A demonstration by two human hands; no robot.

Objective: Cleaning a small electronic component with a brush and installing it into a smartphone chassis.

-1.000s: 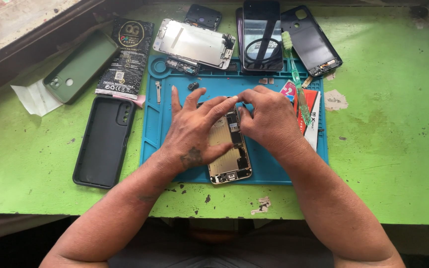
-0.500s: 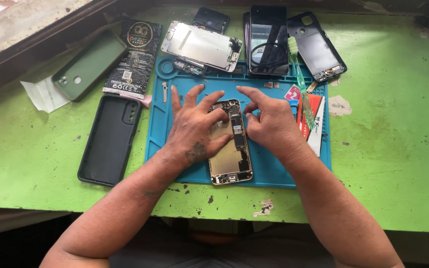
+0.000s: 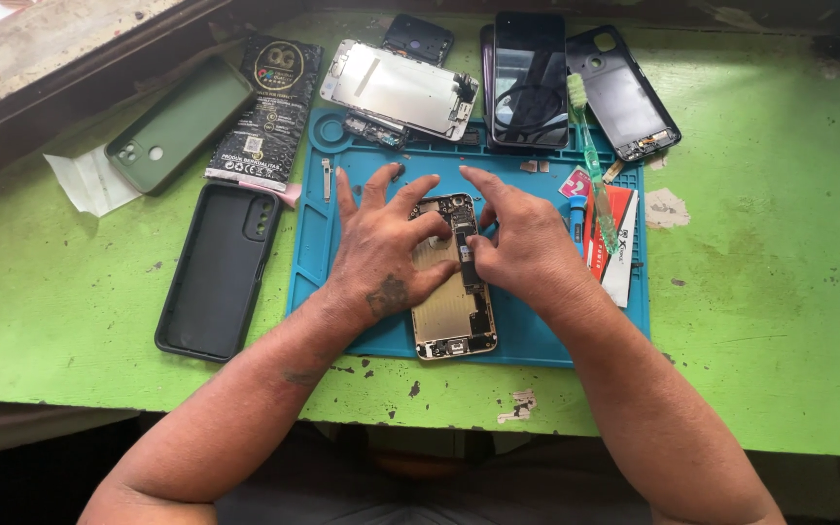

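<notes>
An opened gold phone body (image 3: pixel 451 309) with its circuit board showing lies on a blue repair mat (image 3: pixel 537 335). My left hand (image 3: pixel 381 243) rests flat on the phone's left side, fingers spread, holding it down. My right hand (image 3: pixel 522 238) lies over the phone's right edge, its thumb and fingertips pressing on the board near the middle. Whether a small part sits between those fingers is hidden.
A detached screen panel (image 3: pixel 401 89) and a dark phone (image 3: pixel 529 78) lie at the mat's far edge, beside a black back cover (image 3: pixel 622 92). A green toothbrush (image 3: pixel 590 160), a red-and-white card (image 3: pixel 617 243), a black case (image 3: pixel 221 267), a green case (image 3: pixel 179 124) and a black packet (image 3: pixel 269 109) surround it on the green table (image 3: pixel 780 292).
My right hand has slid from the phone's top toward its middle. The left hand has stayed on the phone, fingers spreading a little. The camera view shifted slightly.
</notes>
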